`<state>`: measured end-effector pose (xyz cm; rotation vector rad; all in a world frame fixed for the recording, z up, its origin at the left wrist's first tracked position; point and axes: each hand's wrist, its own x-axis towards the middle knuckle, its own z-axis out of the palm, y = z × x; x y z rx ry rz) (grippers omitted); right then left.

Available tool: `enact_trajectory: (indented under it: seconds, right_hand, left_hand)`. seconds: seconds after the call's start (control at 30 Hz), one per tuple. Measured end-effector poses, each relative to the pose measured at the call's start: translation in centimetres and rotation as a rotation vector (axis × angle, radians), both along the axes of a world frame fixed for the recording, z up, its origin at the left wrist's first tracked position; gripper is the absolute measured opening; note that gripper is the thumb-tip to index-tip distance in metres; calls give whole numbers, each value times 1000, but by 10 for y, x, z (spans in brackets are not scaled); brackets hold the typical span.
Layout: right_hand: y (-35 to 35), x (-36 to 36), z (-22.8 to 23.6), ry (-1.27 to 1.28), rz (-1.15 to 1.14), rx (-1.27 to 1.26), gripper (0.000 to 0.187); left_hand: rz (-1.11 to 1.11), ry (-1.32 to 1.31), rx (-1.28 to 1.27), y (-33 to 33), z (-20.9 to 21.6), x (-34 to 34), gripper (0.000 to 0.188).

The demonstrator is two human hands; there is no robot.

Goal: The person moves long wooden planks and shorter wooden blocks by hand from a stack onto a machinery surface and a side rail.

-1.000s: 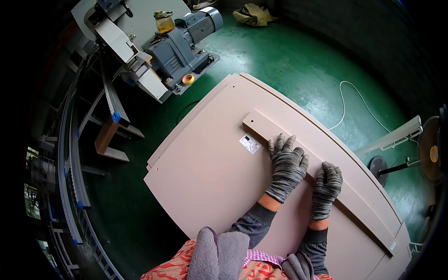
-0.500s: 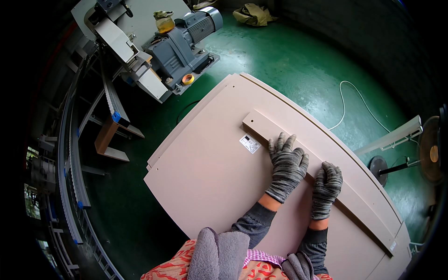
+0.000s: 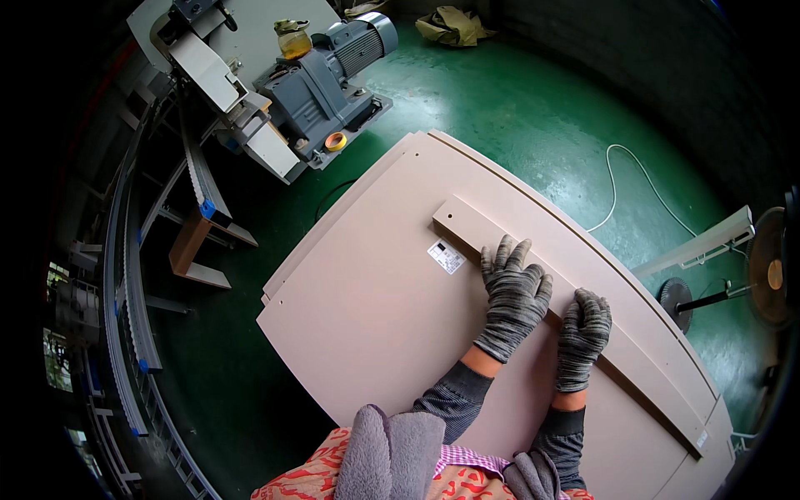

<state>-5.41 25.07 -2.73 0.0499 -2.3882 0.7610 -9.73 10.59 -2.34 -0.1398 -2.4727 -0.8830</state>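
A long, narrow beige board [image 3: 642, 402] lies across a stack of wide beige panels [image 3: 375, 275]. My left hand [image 3: 510, 302], in a grey striped knit glove, rests on the narrow board with its fingers spread. To its right, my right hand [image 3: 582, 337] in a matching glove has its fingers together and bent over the same board's near edge; its fingertips are partly hidden. A white label [image 3: 447, 257] is stuck to the top panel beside the board's far-left end. Near that end a small round hole shows in the narrow board.
A grey motor [image 3: 321, 96] on a machine stands at the far left, with a yellow tape roll [image 3: 336, 141] on its base. Roller rails [image 3: 125, 283] curve along the left. A fan [image 3: 771, 267] stands at the right; a white cable [image 3: 612, 187] loops over the green floor.
My left hand's fingers have shifted very slightly to the right along the narrow board. My right hand and the panels stay in place.
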Motion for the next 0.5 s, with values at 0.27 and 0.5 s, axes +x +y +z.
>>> enact_trajectory:
  seconds: [0.27,0.5]
  right_hand:
    - [-1,0,1,-8,-4,-18,21]
    - [-1,0,1,-2,-4,-17,21]
  left_hand:
    - [-18,4,-8,0,-2,0,17]
    - [-21,0,1,0,-1,0,18]
